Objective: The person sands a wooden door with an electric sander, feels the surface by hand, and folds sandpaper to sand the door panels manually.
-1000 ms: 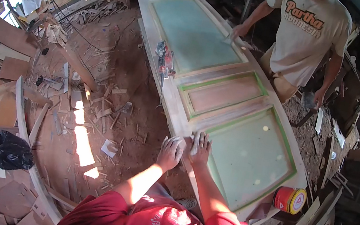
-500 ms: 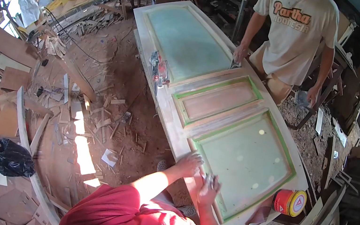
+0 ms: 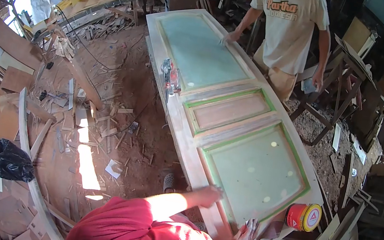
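Note:
A large wooden door (image 3: 187, 142) lies flat in front of me, with pale green panels and green edging. My left hand (image 3: 207, 196) presses on its near left frame beside the lower panel (image 3: 257, 169). Its fingers are closed and slightly blurred; something greyish shows at their tips, too small to name. Over the near end of the door is my right hand (image 3: 245, 234), its fingers stretched upward and whitish with dust. A red and yellow can (image 3: 302, 217) stands on the door's near right corner, to the right of that hand.
A red and grey power tool (image 3: 170, 77) rests on the door's left edge. Across the door stands another person (image 3: 290, 35), one hand over the far panel, the other holding a bluish piece. Wood scraps (image 3: 111, 132) litter the dirt floor at left, near a black plastic bag (image 3: 12, 161).
My left hand has slid along the frame toward me. My right hand has moved away from it to the near end. The other person's hand has shifted up the far panel.

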`<state>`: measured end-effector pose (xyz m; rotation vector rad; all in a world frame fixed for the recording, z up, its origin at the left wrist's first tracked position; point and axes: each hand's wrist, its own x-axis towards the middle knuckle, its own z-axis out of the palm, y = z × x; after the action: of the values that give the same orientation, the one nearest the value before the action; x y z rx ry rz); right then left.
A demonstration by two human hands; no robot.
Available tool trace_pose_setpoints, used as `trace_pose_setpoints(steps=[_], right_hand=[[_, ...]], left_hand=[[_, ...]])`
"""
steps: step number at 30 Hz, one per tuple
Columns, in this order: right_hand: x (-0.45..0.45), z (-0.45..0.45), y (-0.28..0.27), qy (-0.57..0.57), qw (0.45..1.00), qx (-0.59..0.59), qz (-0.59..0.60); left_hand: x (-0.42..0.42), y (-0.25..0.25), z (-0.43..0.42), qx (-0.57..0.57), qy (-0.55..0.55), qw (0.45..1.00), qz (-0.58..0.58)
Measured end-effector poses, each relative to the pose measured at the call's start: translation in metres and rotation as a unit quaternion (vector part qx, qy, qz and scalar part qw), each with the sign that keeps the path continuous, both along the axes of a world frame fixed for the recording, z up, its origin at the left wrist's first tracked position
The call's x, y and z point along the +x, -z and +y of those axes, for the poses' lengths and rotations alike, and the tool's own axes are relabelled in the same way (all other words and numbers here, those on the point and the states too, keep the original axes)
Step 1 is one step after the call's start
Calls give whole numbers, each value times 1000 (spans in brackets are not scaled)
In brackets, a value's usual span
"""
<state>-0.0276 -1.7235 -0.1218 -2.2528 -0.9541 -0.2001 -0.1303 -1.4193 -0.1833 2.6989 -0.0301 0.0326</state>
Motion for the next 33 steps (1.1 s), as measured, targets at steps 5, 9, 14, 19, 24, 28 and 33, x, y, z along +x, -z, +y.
trace_pose_setpoints(steps=[5, 9, 14, 19, 24, 28, 33], right_hand=[[12, -29, 12, 23, 1000, -12, -17], [11, -37, 30, 3, 1000, -27, 0], [-5, -9, 14, -24, 999, 11, 45], [-12, -4, 27, 39, 990, 74, 114], [-20, 5, -8, 38, 996, -70, 27], [-12, 40, 19, -91, 988, -51, 118], [2, 47, 8, -129, 945, -87, 289]], left_hand=[[-2, -55, 9, 53, -47, 996, 51], [9, -25, -54, 12, 51, 997, 51], [0, -20, -28, 11, 59, 998, 17], [-6, -42, 88, 85, -18, 991, 100], [-7, -36, 90, 63, -61, 995, 52], [3, -35, 11, 19, 31, 998, 57], [-6, -35, 35, 29, 40, 997, 53]])
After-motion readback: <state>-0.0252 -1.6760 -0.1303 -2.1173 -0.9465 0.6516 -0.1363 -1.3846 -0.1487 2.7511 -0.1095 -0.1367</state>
